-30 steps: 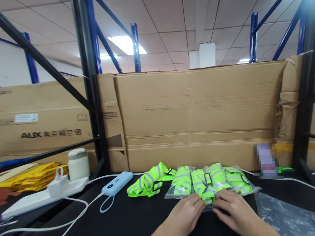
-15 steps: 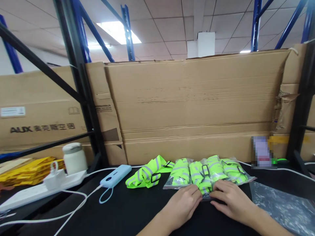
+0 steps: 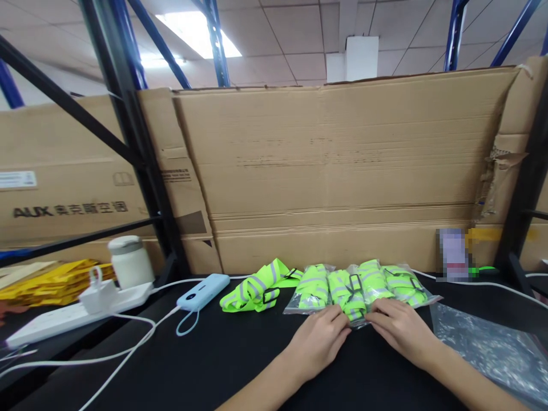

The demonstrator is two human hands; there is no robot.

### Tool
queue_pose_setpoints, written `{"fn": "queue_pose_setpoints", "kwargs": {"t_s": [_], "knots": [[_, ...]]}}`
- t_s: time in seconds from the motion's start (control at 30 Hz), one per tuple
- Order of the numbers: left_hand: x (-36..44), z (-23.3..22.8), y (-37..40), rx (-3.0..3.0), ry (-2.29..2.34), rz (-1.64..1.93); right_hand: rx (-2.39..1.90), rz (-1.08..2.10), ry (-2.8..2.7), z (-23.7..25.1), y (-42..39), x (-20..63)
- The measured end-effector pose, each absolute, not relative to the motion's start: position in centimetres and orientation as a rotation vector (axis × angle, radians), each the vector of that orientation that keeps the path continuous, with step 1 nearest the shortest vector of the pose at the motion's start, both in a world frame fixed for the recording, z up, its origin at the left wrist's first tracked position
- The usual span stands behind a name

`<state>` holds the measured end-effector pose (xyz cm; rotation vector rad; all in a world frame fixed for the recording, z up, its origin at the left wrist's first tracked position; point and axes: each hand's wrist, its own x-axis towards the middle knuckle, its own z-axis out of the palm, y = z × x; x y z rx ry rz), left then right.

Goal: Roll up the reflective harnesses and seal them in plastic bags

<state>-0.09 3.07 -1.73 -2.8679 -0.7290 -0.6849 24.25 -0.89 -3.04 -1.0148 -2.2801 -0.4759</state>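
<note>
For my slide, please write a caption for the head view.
Both hands, left hand and right hand, press a clear bag of neon reflective straps on a black table.
</note>
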Motion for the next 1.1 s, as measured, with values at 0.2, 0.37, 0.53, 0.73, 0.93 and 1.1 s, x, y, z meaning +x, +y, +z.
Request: {"fn": "queue_pose_setpoints", "kwargs": {"t_s": [0.2, 0.37, 0.53, 0.73, 0.93, 1.1], "knots": [[0.0, -1.7, 3.4, -2.837, -0.657, -0.692, -1.008, -0.496, -2.262, -3.3, -0.8, 24.2], [0.0, -1.3, 3.0, -2.841, -0.638, -0.666, -0.991, -0.535, -2.252, -3.4, -0.6, 24.2], [0.1, -1.7, 2.8, -2.808, -0.704, -0.682, -0.98, -0.575, -2.233, -3.1, -0.7, 23.8], [0.1, -2.5, 3.3, -2.729, -0.706, -0.717, -0.938, -0.624, -2.223, -3.1, -0.8, 23.5], [0.4, -2.4, 3.1, -2.756, -0.732, -0.761, -0.968, -0.634, -2.172, -3.2, -0.7, 23.0], [1.0, -1.9, 2.7, -2.773, -0.871, -0.624, -0.959, -0.684, -2.16, -3.2, -0.6, 21.9]]}}
